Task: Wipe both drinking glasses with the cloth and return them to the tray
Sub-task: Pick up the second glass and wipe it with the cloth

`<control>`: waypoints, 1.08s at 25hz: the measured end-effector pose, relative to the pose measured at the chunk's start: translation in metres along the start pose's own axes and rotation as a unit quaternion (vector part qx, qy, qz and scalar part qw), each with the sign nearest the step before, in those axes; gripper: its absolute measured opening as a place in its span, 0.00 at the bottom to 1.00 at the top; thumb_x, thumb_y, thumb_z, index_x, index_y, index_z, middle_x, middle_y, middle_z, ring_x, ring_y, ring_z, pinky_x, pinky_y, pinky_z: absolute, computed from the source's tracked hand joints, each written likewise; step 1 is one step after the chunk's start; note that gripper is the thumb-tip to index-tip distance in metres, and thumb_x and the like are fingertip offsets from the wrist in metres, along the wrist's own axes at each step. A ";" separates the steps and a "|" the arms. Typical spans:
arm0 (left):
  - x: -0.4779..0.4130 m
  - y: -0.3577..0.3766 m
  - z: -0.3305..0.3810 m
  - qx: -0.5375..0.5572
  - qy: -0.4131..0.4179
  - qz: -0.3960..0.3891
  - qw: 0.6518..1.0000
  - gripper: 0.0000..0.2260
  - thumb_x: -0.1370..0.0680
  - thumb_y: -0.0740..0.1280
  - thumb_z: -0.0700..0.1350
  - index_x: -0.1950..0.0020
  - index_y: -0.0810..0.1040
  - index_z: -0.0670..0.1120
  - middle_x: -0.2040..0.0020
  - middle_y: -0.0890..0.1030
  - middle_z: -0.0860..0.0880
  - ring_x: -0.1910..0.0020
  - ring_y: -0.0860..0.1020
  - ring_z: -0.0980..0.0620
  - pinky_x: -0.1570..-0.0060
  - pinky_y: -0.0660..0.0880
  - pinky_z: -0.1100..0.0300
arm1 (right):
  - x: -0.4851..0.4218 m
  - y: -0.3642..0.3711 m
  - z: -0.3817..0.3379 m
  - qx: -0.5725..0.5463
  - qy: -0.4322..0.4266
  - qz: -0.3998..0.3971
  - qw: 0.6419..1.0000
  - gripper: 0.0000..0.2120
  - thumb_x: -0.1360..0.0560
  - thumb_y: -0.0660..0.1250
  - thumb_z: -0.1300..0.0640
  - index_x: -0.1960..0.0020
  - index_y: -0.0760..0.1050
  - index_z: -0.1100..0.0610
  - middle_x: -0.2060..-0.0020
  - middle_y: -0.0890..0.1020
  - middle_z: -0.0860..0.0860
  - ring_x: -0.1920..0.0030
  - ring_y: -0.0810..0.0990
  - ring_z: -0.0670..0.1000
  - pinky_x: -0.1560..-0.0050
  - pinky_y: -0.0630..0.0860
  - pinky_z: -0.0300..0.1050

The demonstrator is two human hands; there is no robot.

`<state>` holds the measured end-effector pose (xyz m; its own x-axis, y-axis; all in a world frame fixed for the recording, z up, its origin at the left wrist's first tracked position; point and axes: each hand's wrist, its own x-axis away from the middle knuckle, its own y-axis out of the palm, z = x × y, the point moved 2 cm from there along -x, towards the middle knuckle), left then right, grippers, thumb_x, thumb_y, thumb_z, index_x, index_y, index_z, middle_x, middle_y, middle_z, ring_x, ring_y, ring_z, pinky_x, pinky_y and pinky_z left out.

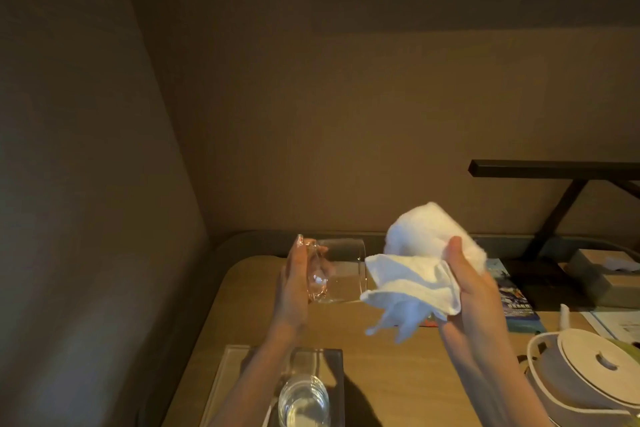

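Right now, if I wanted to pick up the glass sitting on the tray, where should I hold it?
Hold the glass on the tray around its side wall, below the rim, coming down from above and the right. It stands upright with its open mouth up, and the left forearm crosses its left side. The tray edge is low, so it probably won't block your fingers.

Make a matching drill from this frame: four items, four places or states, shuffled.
Items:
1. glass on its side
2. white cloth
3. upright glass
4. kettle

Places or states:
A. standing on the tray
B. bunched in the right hand
C. held in the left hand, mouth towards the cloth
D. at the right edge of the table, lid on

Pairs: 1-C, 2-B, 3-A, 4-D
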<state>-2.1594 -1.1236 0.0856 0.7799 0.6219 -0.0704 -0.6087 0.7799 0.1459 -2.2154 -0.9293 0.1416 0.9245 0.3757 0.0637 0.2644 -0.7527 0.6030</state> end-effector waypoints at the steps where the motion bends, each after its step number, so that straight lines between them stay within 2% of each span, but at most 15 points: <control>1: 0.000 0.000 -0.003 -0.023 0.003 -0.014 1.000 0.27 0.24 0.56 0.66 0.52 0.81 0.44 0.65 0.83 0.49 0.62 0.79 0.50 0.62 0.74 0.58 | 0.002 0.004 -0.007 0.085 -0.051 -0.015 0.995 0.28 0.32 0.67 0.38 0.38 0.76 0.54 0.45 0.83 0.56 0.49 0.84 0.55 0.53 0.81 0.54; 2: 0.002 0.003 -0.001 -0.029 0.005 -0.029 0.999 0.28 0.27 0.59 0.67 0.50 0.80 0.43 0.65 0.82 0.51 0.63 0.80 0.53 0.62 0.74 0.60 | 0.005 0.011 -0.008 0.195 -0.082 -0.065 0.975 0.32 0.34 0.66 0.31 0.38 0.76 0.50 0.46 0.84 0.48 0.46 0.82 0.51 0.49 0.80 0.54; 4: 0.003 0.009 0.004 -0.012 0.000 -0.053 0.999 0.31 0.35 0.67 0.66 0.44 0.79 0.44 0.62 0.83 0.55 0.63 0.79 0.59 0.61 0.74 0.64 | 0.012 0.029 0.006 0.428 -0.122 -0.197 0.874 0.32 0.35 0.59 0.26 0.36 0.74 0.41 0.40 0.77 0.31 0.31 0.67 0.40 0.31 0.63 0.49; 6: 0.005 0.012 0.007 0.006 -0.011 -0.050 0.999 0.31 0.38 0.67 0.63 0.41 0.79 0.47 0.55 0.84 0.53 0.56 0.80 0.57 0.55 0.75 0.61 | 0.009 0.039 0.021 0.535 -0.175 -0.247 0.789 0.26 0.30 0.53 0.28 0.39 0.74 0.37 0.35 0.72 0.31 0.27 0.56 0.37 0.27 0.52 0.48; 8: 0.012 0.014 0.008 0.000 -0.030 -0.056 0.998 0.24 0.36 0.63 0.65 0.49 0.82 0.52 0.57 0.82 0.44 0.58 0.78 0.48 0.60 0.73 0.56 | 0.003 0.045 0.017 0.496 -0.167 -0.225 0.822 0.23 0.28 0.53 0.30 0.42 0.77 0.38 0.39 0.77 0.34 0.32 0.66 0.37 0.31 0.62 0.46; 10: 0.019 0.018 0.012 -0.032 -0.019 -0.077 0.996 0.23 0.31 0.60 0.68 0.53 0.81 0.52 0.61 0.79 0.37 0.64 0.74 0.46 0.66 0.70 0.53 | -0.008 0.043 0.006 0.436 -0.094 -0.209 0.870 0.19 0.25 0.57 0.36 0.43 0.79 0.42 0.44 0.81 0.40 0.39 0.76 0.42 0.36 0.71 0.46; 12: 0.022 0.020 0.017 -0.050 0.015 -0.084 0.995 0.24 0.27 0.59 0.67 0.50 0.80 0.49 0.62 0.81 0.39 0.67 0.74 0.48 0.68 0.70 0.55 | -0.017 0.041 -0.001 0.366 -0.002 -0.234 0.901 0.17 0.22 0.58 0.42 0.42 0.80 0.48 0.42 0.82 0.44 0.39 0.78 0.47 0.38 0.72 0.47; 14: 0.023 0.021 0.019 -0.032 0.017 -0.066 0.997 0.22 0.24 0.61 0.65 0.48 0.81 0.49 0.64 0.83 0.48 0.68 0.77 0.54 0.71 0.72 0.59 | -0.013 0.047 -0.001 0.341 -0.013 -0.232 0.911 0.15 0.23 0.61 0.46 0.44 0.81 0.50 0.44 0.83 0.45 0.39 0.78 0.50 0.38 0.72 0.47; 15: 0.022 0.019 0.018 -0.004 -0.002 -0.049 0.999 0.21 0.24 0.62 0.63 0.47 0.81 0.48 0.65 0.83 0.51 0.68 0.78 0.55 0.72 0.74 0.60 | -0.008 0.049 0.000 0.372 -0.069 -0.213 0.901 0.13 0.25 0.62 0.46 0.48 0.82 0.49 0.46 0.83 0.45 0.39 0.77 0.51 0.39 0.72 0.47; 16: 0.022 0.019 0.016 0.031 -0.029 -0.032 0.999 0.18 0.23 0.62 0.60 0.47 0.81 0.47 0.65 0.83 0.53 0.68 0.79 0.56 0.72 0.75 0.61 | -0.002 0.051 0.002 0.436 -0.156 -0.210 0.861 0.12 0.27 0.63 0.46 0.52 0.82 0.48 0.47 0.83 0.43 0.40 0.76 0.50 0.40 0.70 0.45; 18: 0.027 0.021 0.013 0.064 -0.068 -0.034 0.995 0.10 0.19 0.61 0.51 0.51 0.80 0.48 0.66 0.84 0.54 0.67 0.81 0.58 0.70 0.77 0.64 | 0.009 0.057 0.008 0.567 -0.293 -0.210 0.741 0.11 0.27 0.62 0.45 0.55 0.82 0.46 0.49 0.81 0.37 0.43 0.74 0.45 0.43 0.66 0.39; 19: 0.029 0.023 0.011 0.047 -0.074 -0.047 0.995 0.11 0.18 0.59 0.49 0.53 0.79 0.48 0.66 0.84 0.53 0.68 0.81 0.58 0.72 0.76 0.65 | 0.009 0.057 0.008 0.569 -0.283 -0.203 0.745 0.10 0.26 0.63 0.47 0.56 0.82 0.47 0.50 0.82 0.37 0.44 0.74 0.44 0.45 0.67 0.38; 21: 0.033 0.026 0.012 0.033 -0.070 -0.065 0.995 0.15 0.17 0.57 0.51 0.55 0.81 0.48 0.68 0.82 0.51 0.73 0.78 0.58 0.76 0.73 0.65 | 0.001 0.053 -0.001 0.434 -0.144 -0.178 0.871 0.09 0.24 0.64 0.53 0.55 0.83 0.53 0.53 0.85 0.42 0.48 0.80 0.46 0.50 0.70 0.39; 23: 0.034 0.028 0.018 0.054 -0.066 -0.071 0.994 0.18 0.18 0.57 0.55 0.53 0.83 0.47 0.66 0.83 0.49 0.73 0.78 0.58 0.77 0.72 0.66 | -0.008 0.043 -0.006 0.291 0.016 -0.132 0.948 0.12 0.23 0.62 0.51 0.52 0.83 0.55 0.55 0.87 0.49 0.53 0.84 0.48 0.55 0.75 0.41; 27: 0.030 0.031 0.021 0.091 -0.070 -0.045 0.992 0.23 0.21 0.56 0.62 0.47 0.82 0.47 0.56 0.87 0.49 0.58 0.85 0.55 0.63 0.80 0.65 | -0.010 0.028 0.007 0.073 0.204 -0.092 0.972 0.17 0.25 0.62 0.46 0.54 0.80 0.59 0.65 0.83 0.55 0.65 0.82 0.53 0.63 0.79 0.44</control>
<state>-2.1525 -1.0822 0.1088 0.8499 0.5250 0.0450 -0.5097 0.7975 0.3228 -2.2151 -0.9579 0.1520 0.6799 0.6720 0.2934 0.4791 -0.7100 0.5160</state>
